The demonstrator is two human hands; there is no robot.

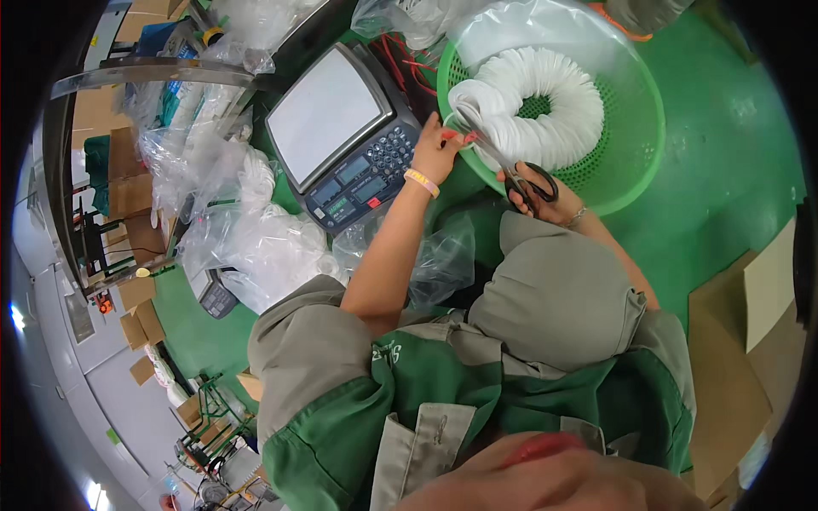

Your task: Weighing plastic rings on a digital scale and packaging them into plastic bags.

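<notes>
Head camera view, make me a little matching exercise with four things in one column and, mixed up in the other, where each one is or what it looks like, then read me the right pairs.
Things:
1. Scissors
2. Scale
3. Basket
4. White ring

Places and looks:
A. Green, with many small holes
B. Lying inside something round
C. Held in the right hand
D. Dark body with a keypad and pale platform

Pairs: 1-C, 2-D, 3-A, 4-B

Green flr [733, 145] w/ green mesh bskt [635, 136] & open cardbd box [724, 366] at R
</notes>
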